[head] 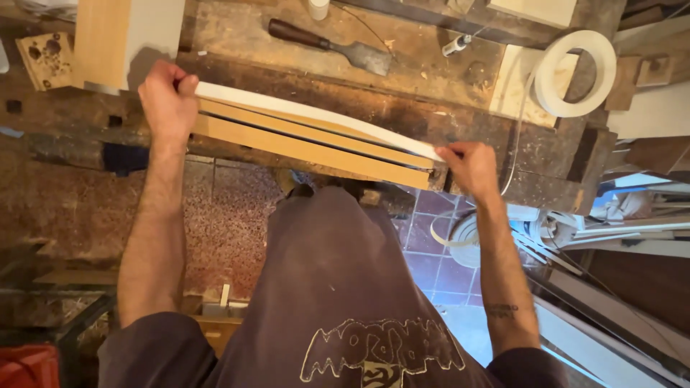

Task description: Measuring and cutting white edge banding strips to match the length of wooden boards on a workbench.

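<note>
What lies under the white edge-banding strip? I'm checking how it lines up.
Under the white strip stand two light wooden boards on edge, on the workbench. Both hands, left and right, cover the strip's ends.

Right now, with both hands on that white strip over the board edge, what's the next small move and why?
Probably press the white strip down onto the wooden board. The left hand and right hand hold its two ends, and it bows up slightly above the board's edge, so the middle looks unseated.
</note>
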